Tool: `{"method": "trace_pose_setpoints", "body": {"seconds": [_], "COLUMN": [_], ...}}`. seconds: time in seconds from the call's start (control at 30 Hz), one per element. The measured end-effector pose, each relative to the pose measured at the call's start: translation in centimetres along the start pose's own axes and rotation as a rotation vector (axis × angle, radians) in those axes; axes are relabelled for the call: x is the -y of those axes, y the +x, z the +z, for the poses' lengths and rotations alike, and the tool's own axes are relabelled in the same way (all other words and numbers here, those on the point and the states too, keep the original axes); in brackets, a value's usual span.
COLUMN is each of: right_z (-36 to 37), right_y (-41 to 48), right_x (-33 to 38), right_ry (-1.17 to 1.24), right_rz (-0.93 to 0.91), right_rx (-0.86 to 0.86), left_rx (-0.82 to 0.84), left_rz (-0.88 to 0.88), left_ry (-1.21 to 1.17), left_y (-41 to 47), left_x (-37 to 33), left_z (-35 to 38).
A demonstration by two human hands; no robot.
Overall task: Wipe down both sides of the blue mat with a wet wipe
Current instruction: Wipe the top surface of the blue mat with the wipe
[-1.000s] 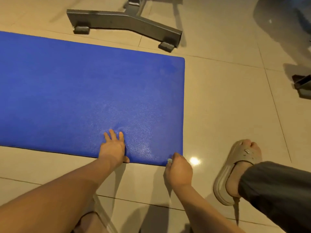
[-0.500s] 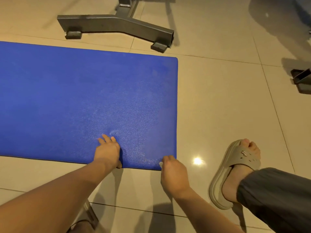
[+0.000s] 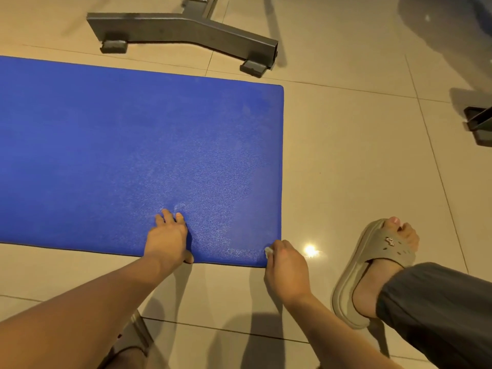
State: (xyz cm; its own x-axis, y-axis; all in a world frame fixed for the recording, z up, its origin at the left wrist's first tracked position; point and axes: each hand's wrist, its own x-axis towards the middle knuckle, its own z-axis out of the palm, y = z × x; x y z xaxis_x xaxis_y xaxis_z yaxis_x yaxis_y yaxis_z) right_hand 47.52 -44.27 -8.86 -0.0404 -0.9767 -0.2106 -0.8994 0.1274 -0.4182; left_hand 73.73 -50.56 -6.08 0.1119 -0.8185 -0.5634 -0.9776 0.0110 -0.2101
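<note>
The blue mat point(image 3: 133, 145) lies flat on the tiled floor and runs out of view to the left. My left hand point(image 3: 167, 239) rests on its near edge, fingers spread on top and the thumb at the rim. My right hand point(image 3: 286, 266) is at the mat's near right corner, its fingers curled round a small white wet wipe point(image 3: 267, 251). Only a scrap of the wipe shows at the fingertips. The mat's surface near the corner has a damp sheen.
A grey metal stand base point(image 3: 186, 33) sits on the floor just beyond the mat's far edge. Another dark metal foot point(image 3: 479, 123) is at the right. My right foot in a beige slipper point(image 3: 372, 267) stands right of the mat; a second slipper point(image 3: 130, 339) is at bottom centre.
The view has shifted slightly. My right hand with the wipe stays at the mat's near right corner, and my left hand stays pressed on the near edge.
</note>
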Motion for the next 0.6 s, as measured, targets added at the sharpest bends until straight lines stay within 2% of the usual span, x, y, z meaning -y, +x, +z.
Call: {"method": "trace_pose_setpoints", "body": {"seconds": [0.17, 0.33, 0.5, 0.6], "right_z": [0.1, -0.7, -1.3, -1.6], "right_y": [1.6, 2.5, -0.4, 2.6], "right_x": [0.8, 0.7, 0.7, 0.1], "right_ry": [0.016, 0.165, 0.072, 0.020], "right_rz": [-0.041, 0.080, -0.083, -0.088], "right_rx": [0.043, 0.027, 0.100, 0.070], "left_rx": [-0.017, 0.008, 0.030, 0.022], "left_rz": [0.018, 0.003, -0.027, -0.042], "left_ry": [-0.007, 0.007, 0.050, 0.060], "left_y": [-0.1, -0.1, 0.1, 0.1], "left_x": [0.3, -0.1, -0.8, -1.0], "left_z": [0.3, -0.2, -1.0, -1.0]}}
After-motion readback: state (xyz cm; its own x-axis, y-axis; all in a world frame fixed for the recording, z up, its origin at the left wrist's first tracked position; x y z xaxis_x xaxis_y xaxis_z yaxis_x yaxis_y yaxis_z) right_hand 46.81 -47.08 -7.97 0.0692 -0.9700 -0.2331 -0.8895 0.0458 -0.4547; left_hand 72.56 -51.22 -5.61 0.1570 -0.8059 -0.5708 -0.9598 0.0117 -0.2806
